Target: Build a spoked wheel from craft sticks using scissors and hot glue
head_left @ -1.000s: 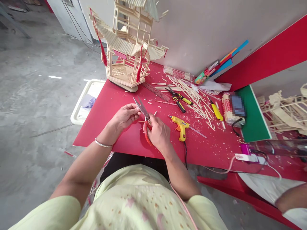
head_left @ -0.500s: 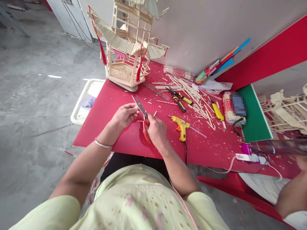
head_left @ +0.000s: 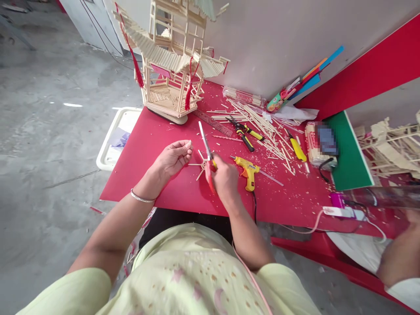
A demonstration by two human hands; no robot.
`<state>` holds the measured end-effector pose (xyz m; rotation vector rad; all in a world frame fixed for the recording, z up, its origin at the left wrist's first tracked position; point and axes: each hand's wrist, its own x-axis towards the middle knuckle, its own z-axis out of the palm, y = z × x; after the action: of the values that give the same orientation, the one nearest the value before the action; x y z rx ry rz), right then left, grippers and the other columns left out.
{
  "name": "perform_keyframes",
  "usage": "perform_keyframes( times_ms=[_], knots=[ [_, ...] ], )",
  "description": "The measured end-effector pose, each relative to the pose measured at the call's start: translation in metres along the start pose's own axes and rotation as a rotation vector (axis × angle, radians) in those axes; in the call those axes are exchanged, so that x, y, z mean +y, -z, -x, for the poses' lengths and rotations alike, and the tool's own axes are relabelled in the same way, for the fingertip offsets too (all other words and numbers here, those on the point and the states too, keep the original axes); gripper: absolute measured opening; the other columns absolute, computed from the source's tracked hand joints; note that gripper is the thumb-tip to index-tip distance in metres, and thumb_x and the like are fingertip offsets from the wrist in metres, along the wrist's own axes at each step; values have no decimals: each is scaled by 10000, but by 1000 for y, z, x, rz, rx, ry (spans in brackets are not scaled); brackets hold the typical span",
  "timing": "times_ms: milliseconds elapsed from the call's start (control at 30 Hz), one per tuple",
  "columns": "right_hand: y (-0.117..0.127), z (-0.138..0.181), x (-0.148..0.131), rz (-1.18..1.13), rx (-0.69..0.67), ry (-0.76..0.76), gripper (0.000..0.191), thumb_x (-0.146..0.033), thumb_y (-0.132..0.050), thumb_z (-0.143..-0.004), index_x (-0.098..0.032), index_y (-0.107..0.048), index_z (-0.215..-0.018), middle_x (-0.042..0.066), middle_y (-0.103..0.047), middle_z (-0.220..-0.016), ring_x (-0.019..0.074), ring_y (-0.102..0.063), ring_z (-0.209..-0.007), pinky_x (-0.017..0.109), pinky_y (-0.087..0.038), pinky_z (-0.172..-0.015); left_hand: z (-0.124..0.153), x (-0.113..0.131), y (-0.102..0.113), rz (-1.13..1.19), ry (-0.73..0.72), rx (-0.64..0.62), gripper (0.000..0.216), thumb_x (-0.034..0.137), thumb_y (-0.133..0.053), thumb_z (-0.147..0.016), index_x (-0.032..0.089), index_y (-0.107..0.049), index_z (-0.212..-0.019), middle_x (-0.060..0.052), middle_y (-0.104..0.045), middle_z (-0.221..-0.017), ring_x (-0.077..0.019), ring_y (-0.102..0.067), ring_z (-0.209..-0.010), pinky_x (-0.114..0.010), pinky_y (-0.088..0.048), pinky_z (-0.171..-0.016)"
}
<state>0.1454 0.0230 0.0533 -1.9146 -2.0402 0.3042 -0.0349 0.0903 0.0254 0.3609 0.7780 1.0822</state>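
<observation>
My right hand is closed around the red handles of a pair of scissors, whose blades point up and away, closed together. My left hand hovers just left of them, fingers curled with the tips pinched; whether it holds a small stick piece I cannot tell. A few short wooden sticks lie crossed on the red table between the two hands. A yellow glue gun lies right of my right hand.
A tall stick-built pagoda model stands at the table's back left. Loose sticks, yellow pliers, a yellow cutter and a ruler lie behind. A white tray sits left. Another person's arm is at the right.
My right hand has swung the scissors to the right and the blades have closed. My left hand has let go and opened slightly. Short sticks now lie uncovered between the hands.
</observation>
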Motion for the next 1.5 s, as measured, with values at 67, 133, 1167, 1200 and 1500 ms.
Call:
perform_keyframes(
  times_ms=[67, 133, 1167, 1200, 1500],
  knots=[
    [18, 16, 24, 37, 121, -38, 445, -460, -441, -1041, -214, -688, -1317, 69, -782, -893, 174, -677, -743, 252, -425, -698, -1, 0, 3, -5, -1, -6, 165, 48, -793, -769, 110, -677, -869, 13, -609, -688, -45, -579, -571, -131, -503, -553],
    [40, 44, 59, 166, 198, -150, 493, -542, -453, -1023, -240, -702, -1323, 79, -778, -855, 191, -652, -699, 280, -408, -678, -2, -1, 6, -30, -4, -17, 190, 72, -812, -761, 107, -689, -901, 6, -627, -720, -52, -596, -589, -141, -512, -554],
    [35, 69, 133, 128, 173, -259, 475, -551, -552, -956, -191, -671, -1242, 127, -734, -1081, 261, -683, -932, 337, -478, -781, -18, 5, -48, -1180, 129, 104, 128, 59, -844, -596, 133, -747, -558, 19, -463, -372, -48, -321, -340, -213, -120, -370],
    [29, 61, 127, 158, 143, -296, 477, -537, -585, -931, -174, -658, -1232, 133, -734, -1058, 264, -677, -902, 332, -463, -750, -20, 4, -48, -1191, 147, 103, 128, 72, -847, -604, 131, -745, -553, 16, -460, -374, -52, -328, -341, -215, -124, -372],
    [17, 51, 123, -138, 42, -415, 199, -337, -547, -852, -199, -653, -949, 89, -723, -855, 234, -640, -761, 319, -425, -685, -30, 1, -32, -1130, 217, 39, 188, 152, -871, -637, 131, -728, -517, -32, -526, -413, -63, -376, -335, -200, -157, -359]
  ],
)
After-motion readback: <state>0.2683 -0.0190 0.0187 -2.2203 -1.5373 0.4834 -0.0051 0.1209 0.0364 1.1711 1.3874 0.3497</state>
